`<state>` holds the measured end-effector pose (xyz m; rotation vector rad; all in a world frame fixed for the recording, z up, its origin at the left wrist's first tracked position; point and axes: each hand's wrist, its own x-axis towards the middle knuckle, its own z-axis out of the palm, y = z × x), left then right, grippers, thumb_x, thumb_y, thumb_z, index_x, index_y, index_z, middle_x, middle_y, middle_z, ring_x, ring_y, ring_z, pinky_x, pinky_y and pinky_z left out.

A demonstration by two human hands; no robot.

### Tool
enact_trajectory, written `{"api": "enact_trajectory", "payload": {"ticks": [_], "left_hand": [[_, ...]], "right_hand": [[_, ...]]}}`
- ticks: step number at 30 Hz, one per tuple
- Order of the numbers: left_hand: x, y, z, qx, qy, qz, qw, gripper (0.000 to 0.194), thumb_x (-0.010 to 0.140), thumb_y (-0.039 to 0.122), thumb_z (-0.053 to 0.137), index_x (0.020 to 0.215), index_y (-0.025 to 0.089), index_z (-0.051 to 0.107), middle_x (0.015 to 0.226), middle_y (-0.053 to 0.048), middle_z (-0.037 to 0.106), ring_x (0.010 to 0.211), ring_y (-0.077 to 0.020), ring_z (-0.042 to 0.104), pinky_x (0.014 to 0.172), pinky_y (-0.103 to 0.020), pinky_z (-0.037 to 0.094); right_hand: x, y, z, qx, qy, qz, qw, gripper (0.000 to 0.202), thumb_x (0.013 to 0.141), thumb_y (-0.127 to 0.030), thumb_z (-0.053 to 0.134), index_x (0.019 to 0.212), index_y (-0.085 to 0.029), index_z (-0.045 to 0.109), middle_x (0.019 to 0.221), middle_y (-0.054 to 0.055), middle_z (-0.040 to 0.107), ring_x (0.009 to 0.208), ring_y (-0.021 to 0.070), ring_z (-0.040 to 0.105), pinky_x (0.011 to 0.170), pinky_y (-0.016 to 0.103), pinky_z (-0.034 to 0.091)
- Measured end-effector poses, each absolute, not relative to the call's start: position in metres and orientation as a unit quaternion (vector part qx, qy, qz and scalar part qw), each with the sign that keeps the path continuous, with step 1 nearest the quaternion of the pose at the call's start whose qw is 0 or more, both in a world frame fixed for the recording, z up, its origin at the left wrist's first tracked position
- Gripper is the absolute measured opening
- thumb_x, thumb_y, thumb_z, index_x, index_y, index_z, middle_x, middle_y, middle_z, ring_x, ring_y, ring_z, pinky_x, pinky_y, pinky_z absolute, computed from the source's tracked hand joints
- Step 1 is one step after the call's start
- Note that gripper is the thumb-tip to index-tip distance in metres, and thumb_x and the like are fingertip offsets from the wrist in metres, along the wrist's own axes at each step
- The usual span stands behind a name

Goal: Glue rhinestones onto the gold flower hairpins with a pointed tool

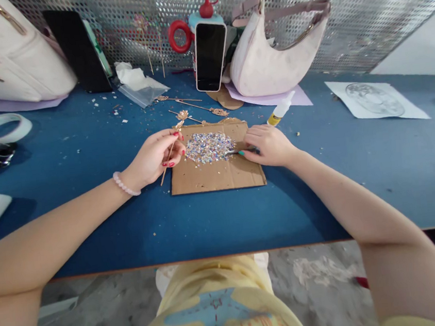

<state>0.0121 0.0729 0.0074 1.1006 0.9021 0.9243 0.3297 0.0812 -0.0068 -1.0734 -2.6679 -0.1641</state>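
My left hand pinches the thin stem of a gold hairpin, its flower-shaped head up and its stem slanting down past the fingers. A piece of brown cardboard lies flat between my hands, bearing a heap of small glittering rhinestones in mixed colours. At the heap's right edge my right hand is closed around dark tweezers, their tip reaching into the stones. More gold hairpins rest just behind the cardboard. Near my right knuckles a small glue bottle with a yellow label lies tilted.
Along the back stand a propped phone, a black tablet-like slab, a white handbag and a pale backpack. Tape lies at left, a printed sheet at right. Loose stones dot the blue table.
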Motion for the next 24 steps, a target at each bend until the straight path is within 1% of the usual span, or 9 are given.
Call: {"api": "enact_trajectory", "payload": {"ticks": [2, 5, 9, 12, 15, 17, 19, 22, 24], "left_hand": [[0.012, 0.073, 0.007, 0.486, 0.398, 0.41, 0.66, 0.01, 0.09, 0.015, 0.05, 0.082, 0.017, 0.056, 0.059, 0.001, 0.06, 0.035, -0.0036, 0.039, 0.037, -0.017, 0.023], [0.012, 0.073, 0.007, 0.486, 0.398, 0.412, 0.66, 0.008, 0.089, 0.016, 0.053, 0.081, 0.017, 0.056, 0.06, 0.0, 0.06, 0.035, -0.0034, 0.04, 0.037, -0.017, 0.024], [0.011, 0.073, 0.007, 0.488, 0.394, 0.411, 0.662, 0.01, 0.09, 0.016, 0.051, 0.082, 0.017, 0.057, 0.06, 0.0, 0.06, 0.036, -0.0035, 0.04, 0.037, -0.017, 0.025], [0.011, 0.074, 0.006, 0.49, 0.39, 0.41, 0.664, 0.012, 0.092, 0.015, 0.048, 0.083, 0.016, 0.057, 0.059, 0.0, 0.059, 0.036, -0.0036, 0.04, 0.037, -0.017, 0.025], [0.011, 0.074, 0.005, 0.491, 0.389, 0.409, 0.664, 0.012, 0.092, 0.015, 0.049, 0.083, 0.016, 0.057, 0.059, 0.0, 0.059, 0.036, -0.0038, 0.04, 0.037, -0.016, 0.025], [0.011, 0.074, 0.005, 0.49, 0.388, 0.408, 0.665, 0.012, 0.092, 0.015, 0.049, 0.083, 0.016, 0.057, 0.059, 0.0, 0.059, 0.036, -0.0039, 0.04, 0.037, -0.016, 0.025], [0.011, 0.074, 0.004, 0.49, 0.389, 0.408, 0.666, 0.012, 0.092, 0.015, 0.049, 0.083, 0.017, 0.057, 0.059, 0.0, 0.059, 0.036, -0.004, 0.039, 0.037, -0.016, 0.026], [0.011, 0.074, 0.003, 0.489, 0.391, 0.407, 0.665, 0.012, 0.092, 0.016, 0.049, 0.083, 0.017, 0.057, 0.058, 0.0, 0.059, 0.036, -0.0042, 0.039, 0.037, -0.017, 0.026], [0.011, 0.074, 0.003, 0.489, 0.391, 0.407, 0.665, 0.013, 0.092, 0.016, 0.049, 0.083, 0.017, 0.057, 0.058, 0.0, 0.059, 0.036, -0.0042, 0.039, 0.037, -0.017, 0.025]], "right_hand": [[0.329, 0.08, -0.006, -0.351, -0.929, -0.029, 0.112, 0.021, 0.091, -0.035, 0.051, 0.082, -0.02, 0.061, 0.08, 0.007, 0.063, 0.077, 0.0206, 0.054, 0.072, 0.033, 0.037], [0.327, 0.079, -0.006, -0.324, -0.939, 0.002, 0.115, 0.017, 0.091, -0.029, 0.05, 0.094, -0.02, 0.063, 0.088, 0.008, 0.066, 0.083, 0.0221, 0.058, 0.078, 0.035, 0.042], [0.324, 0.08, -0.006, -0.304, -0.941, 0.033, 0.145, 0.018, 0.092, -0.022, 0.046, 0.094, -0.019, 0.063, 0.089, 0.009, 0.068, 0.086, 0.0227, 0.06, 0.082, 0.037, 0.046], [0.323, 0.08, -0.007, -0.302, -0.938, 0.049, 0.16, 0.018, 0.093, -0.022, 0.046, 0.093, -0.02, 0.063, 0.091, 0.01, 0.069, 0.087, 0.0231, 0.061, 0.084, 0.038, 0.048], [0.323, 0.08, -0.006, -0.31, -0.927, 0.088, 0.189, 0.017, 0.093, -0.024, 0.048, 0.092, -0.02, 0.064, 0.093, 0.01, 0.07, 0.091, 0.0235, 0.062, 0.087, 0.04, 0.049], [0.325, 0.08, -0.004, -0.333, -0.905, 0.148, 0.221, 0.016, 0.092, -0.028, 0.052, 0.094, -0.02, 0.065, 0.096, 0.01, 0.071, 0.094, 0.0232, 0.063, 0.087, 0.039, 0.05], [0.328, 0.08, 0.0, -0.365, -0.873, 0.224, 0.233, 0.018, 0.091, -0.034, 0.057, 0.096, -0.02, 0.068, 0.101, 0.01, 0.073, 0.094, 0.0223, 0.065, 0.084, 0.037, 0.05], [0.333, 0.08, 0.007, -0.37, -0.85, 0.322, 0.19, 0.026, 0.087, -0.044, 0.064, 0.095, -0.021, 0.072, 0.099, 0.008, 0.075, 0.09, 0.0211, 0.067, 0.082, 0.035, 0.05], [0.334, 0.08, 0.011, -0.359, -0.85, 0.349, 0.164, 0.029, 0.086, -0.048, 0.065, 0.094, -0.021, 0.074, 0.098, 0.007, 0.076, 0.089, 0.0207, 0.068, 0.083, 0.035, 0.05]]}}
